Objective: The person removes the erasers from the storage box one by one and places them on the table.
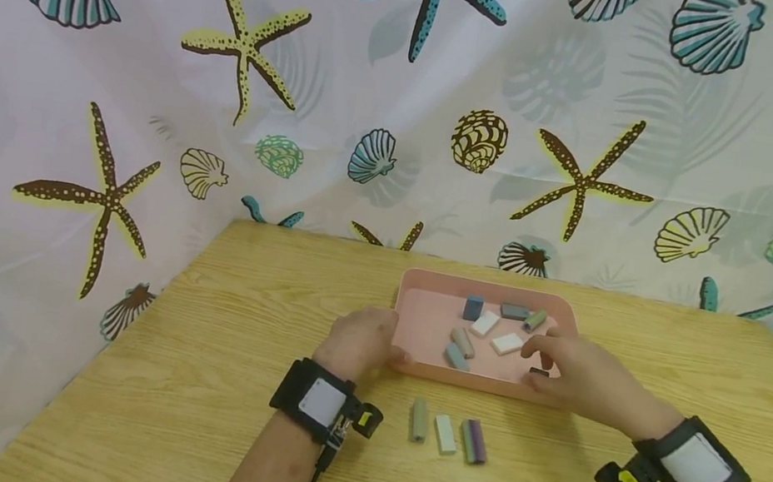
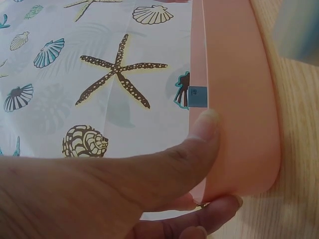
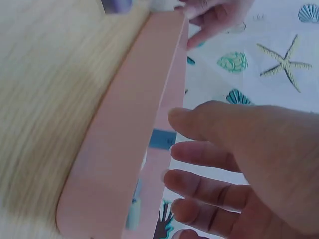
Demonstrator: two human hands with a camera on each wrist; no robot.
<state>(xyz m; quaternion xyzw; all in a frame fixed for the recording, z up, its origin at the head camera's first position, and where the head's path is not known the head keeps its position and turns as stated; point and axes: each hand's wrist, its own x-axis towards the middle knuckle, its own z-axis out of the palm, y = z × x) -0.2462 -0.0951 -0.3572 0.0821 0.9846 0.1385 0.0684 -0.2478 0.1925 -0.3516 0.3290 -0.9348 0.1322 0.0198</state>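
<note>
A shallow pink tray sits on the table with several small blocks inside. My left hand grips its near left corner, the thumb at the rim and the fingers around the outside. Over the tray's right end is my right hand, thumb and fingers apart and holding nothing. A dark block shows between its thumb and index finger in the head view. Left of that hand lie a white block, a green block and a dark grey block.
Also in the tray are a blue block, another white block, a tan piece and a light blue one. In front of it lie an olive stick, a white block and a purple-and-green piece. Patterned cloth hangs behind.
</note>
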